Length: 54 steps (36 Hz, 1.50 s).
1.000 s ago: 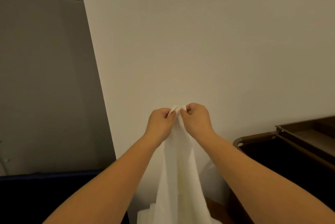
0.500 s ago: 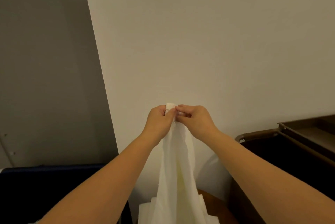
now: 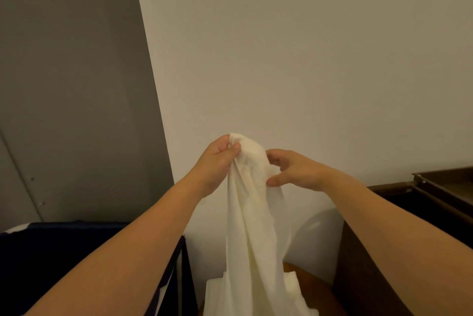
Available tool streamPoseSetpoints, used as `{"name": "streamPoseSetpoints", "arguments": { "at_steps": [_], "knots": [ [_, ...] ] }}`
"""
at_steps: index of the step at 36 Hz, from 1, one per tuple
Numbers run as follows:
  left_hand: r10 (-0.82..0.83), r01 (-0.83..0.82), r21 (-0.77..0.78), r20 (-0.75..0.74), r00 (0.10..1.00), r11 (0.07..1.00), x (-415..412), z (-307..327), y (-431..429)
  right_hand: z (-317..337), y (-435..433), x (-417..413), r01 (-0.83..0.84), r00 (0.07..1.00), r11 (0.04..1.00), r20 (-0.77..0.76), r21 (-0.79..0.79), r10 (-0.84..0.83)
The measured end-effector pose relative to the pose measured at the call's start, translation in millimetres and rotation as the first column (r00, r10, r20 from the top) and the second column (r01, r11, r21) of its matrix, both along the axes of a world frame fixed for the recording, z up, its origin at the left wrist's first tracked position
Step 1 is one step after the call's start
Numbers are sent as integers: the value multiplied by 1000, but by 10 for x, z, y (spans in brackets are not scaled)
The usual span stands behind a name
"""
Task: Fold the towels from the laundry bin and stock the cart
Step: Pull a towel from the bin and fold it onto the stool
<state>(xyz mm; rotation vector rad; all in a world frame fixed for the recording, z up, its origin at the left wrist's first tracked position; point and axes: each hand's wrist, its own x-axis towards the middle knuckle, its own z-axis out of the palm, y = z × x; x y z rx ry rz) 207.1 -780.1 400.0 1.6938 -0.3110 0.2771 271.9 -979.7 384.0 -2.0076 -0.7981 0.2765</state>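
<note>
Two hands up: left hand (image 3: 217,162) pinches white towel (image 3: 256,226) top, right hand (image 3: 297,172) grips it just beside. Dark bin (image 3: 51,251) left, contents unseen; brown cart (image 3: 363,285) right; pale wall (image 3: 307,59) behind.

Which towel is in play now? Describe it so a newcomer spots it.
Find the pale wall ahead, between the dark bin at left and brown cart at right. Before it, the left hand and right hand hold up a white towel, hanging loose. Unlike the white pile beneath, it is lifted and unfolded.
</note>
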Motion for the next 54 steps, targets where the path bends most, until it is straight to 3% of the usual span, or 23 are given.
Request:
{"name": "streamPoseSetpoints", "arguments": {
  "at_steps": [4, 9, 12, 16, 19, 29, 32, 38, 42, 44, 46, 49, 51, 54],
  "knots": [
    [-20, 20, -21, -16, 1000, 1000, -27, -33, 33, 50, 107, -10, -79, 997, 994, -3, -78, 79],
    [76, -76, -44, -8, 997, 996, -43, -33, 185, -64, 77, 41, -23, 999, 982, 21, -187, 28],
    [124, -124, -76, -9, 992, 989, -24, -21, 273, -70, 51, 18, -65, 997, 973, -47, -221, 56],
    [143, -144, -149, -13, 990, 978, 25, 65, 372, -88, 56, 35, -121, 991, 890, -97, -441, 86],
    [173, -170, -172, -1, 985, 970, 60, 161, 467, -152, 5, 109, -75, 997, 820, -57, -568, 52],
    [280, -259, -247, 52, 959, 934, 188, 286, 842, -207, -221, 160, 165, 986, 690, 97, -705, -137],
    [327, -309, -206, 63, 943, 929, 250, 298, 971, -221, -337, 227, 255, 967, 727, 166, -637, -193],
    [495, -499, 29, 85, 865, 866, 395, 248, 1205, 82, -473, 321, 479, 876, 827, 96, -295, -473],
    [596, -609, 412, 177, 783, 677, 448, 262, 1331, 404, -473, 281, 631, 776, 775, 26, -20, -631],
    [617, -598, 490, 145, 773, 634, 479, 316, 1323, 520, -457, 255, 674, 735, 736, 50, 55, -677],
    [619, -557, 444, 6, 785, 702, 520, 384, 1291, 595, -446, 230, 700, 703, 710, 103, 70, -704],
    [477, -465, 117, -308, 823, 878, 506, 443, 1178, 630, -462, 163, 717, 685, 695, 127, 64, -718],
    [354, -398, -64, -348, 868, 915, 503, 446, 1112, 618, -493, 108, 727, 672, 684, 139, 67, -728],
    [298, -361, -162, -316, 901, 919, 527, 425, 1030, 585, -543, 58, 759, 630, 649, 189, 54, -753]
  ]
}}
